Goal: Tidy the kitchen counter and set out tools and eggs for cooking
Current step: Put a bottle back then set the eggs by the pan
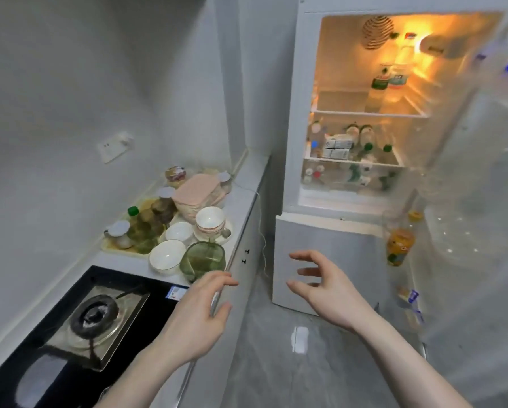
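- Eggs: none identifiable in view; fridge (361, 113) stands open at the far end of the counter (247, 207), so the eggs are probably inside, but shelf contents are too blurred to pick any out.
- Fridge compartment lies ahead and above both hands, up-right of them; lower freezer door (320, 254) is closed, directly beyond the right hand.
- Right hand (326, 287): fingers spread and loosely curled, holding nothing, raised in front of the freezer door, apart from it.
- Left hand (199, 313): fingers relaxed and slightly curved, empty, hovering over the counter's front edge beside the stove (96, 316); touching the edge or not, cannot tell.
- Right hand is nearer the fridge opening; judged the reaching hand for the shelves.
- Fridge door (482, 142) swings out on the right, blurred, with bottles in its racks.
- Counter far end carries a tray (108, 245) of jars and bottles along the back wall, white bowls (167, 257) and a green glass dish (205, 257) near the front edge.
- Left hand is just short of the green dish, well placed for tidying.
- Judgement: early stage, nothing set out yet.
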A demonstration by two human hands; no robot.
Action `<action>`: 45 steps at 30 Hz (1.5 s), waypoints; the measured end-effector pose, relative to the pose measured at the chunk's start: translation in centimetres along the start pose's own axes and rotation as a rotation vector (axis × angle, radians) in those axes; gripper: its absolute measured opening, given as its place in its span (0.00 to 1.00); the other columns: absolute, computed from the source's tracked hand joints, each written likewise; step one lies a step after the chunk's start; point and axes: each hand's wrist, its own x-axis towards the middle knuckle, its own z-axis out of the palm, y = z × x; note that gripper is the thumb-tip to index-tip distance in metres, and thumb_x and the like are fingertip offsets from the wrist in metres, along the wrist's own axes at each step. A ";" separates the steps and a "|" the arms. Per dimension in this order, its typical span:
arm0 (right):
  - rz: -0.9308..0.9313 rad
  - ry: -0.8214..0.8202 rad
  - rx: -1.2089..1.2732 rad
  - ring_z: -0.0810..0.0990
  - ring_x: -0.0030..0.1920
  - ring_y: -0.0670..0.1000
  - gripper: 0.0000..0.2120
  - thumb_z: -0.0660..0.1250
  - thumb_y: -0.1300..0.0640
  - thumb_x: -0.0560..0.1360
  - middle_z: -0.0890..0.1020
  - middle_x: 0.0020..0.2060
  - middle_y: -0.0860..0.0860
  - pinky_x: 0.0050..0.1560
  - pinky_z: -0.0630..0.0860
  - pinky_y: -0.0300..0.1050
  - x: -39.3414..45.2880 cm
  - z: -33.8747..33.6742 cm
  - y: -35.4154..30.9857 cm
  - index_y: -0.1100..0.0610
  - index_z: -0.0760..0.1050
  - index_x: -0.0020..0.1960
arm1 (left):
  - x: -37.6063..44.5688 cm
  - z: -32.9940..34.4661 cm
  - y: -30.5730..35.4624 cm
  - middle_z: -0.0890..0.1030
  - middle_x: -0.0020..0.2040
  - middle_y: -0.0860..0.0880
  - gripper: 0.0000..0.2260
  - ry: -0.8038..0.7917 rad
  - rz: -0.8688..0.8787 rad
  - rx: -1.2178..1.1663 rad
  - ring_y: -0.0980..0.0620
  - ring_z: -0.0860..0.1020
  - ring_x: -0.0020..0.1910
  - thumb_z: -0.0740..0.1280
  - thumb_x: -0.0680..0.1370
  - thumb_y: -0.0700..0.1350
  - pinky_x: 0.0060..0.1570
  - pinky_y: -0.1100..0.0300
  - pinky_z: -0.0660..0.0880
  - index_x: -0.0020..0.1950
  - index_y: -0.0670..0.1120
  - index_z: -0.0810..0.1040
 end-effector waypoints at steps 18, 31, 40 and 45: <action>0.437 0.401 -0.221 0.79 0.56 0.46 0.20 0.74 0.53 0.73 0.80 0.60 0.46 0.59 0.76 0.43 0.6 -12.3 12.8 0.46 0.75 0.64 | 21.8 15.2 10.8 0.74 0.68 0.57 0.17 -0.476 0.464 -0.010 0.54 0.71 0.70 0.65 0.78 0.44 0.71 0.55 0.67 0.66 0.55 0.75; 0.654 0.250 -0.374 0.76 0.65 0.50 0.17 0.67 0.50 0.74 0.77 0.66 0.45 0.63 0.69 0.41 2.0 -12.9 18.9 0.45 0.76 0.63 | 29.1 27.8 20.1 0.77 0.65 0.47 0.21 -0.733 0.672 0.206 0.44 0.74 0.65 0.64 0.73 0.42 0.65 0.50 0.73 0.67 0.49 0.76; 0.804 0.398 -0.381 0.79 0.56 0.48 0.13 0.62 0.54 0.74 0.82 0.49 0.43 0.53 0.72 0.41 2.4 -12.7 19.3 0.47 0.80 0.55 | 32.2 35.4 23.9 0.81 0.56 0.42 0.04 -0.956 0.858 0.551 0.40 0.80 0.56 0.66 0.76 0.38 0.44 0.55 0.73 0.49 0.45 0.77; 0.874 0.434 -0.408 0.80 0.59 0.49 0.16 0.59 0.56 0.76 0.83 0.56 0.43 0.56 0.74 0.42 2.8 -12.3 19.5 0.47 0.81 0.57 | 32.5 38.0 23.9 0.80 0.59 0.41 0.12 -0.931 0.907 0.675 0.40 0.80 0.60 0.67 0.76 0.39 0.52 0.52 0.78 0.58 0.41 0.80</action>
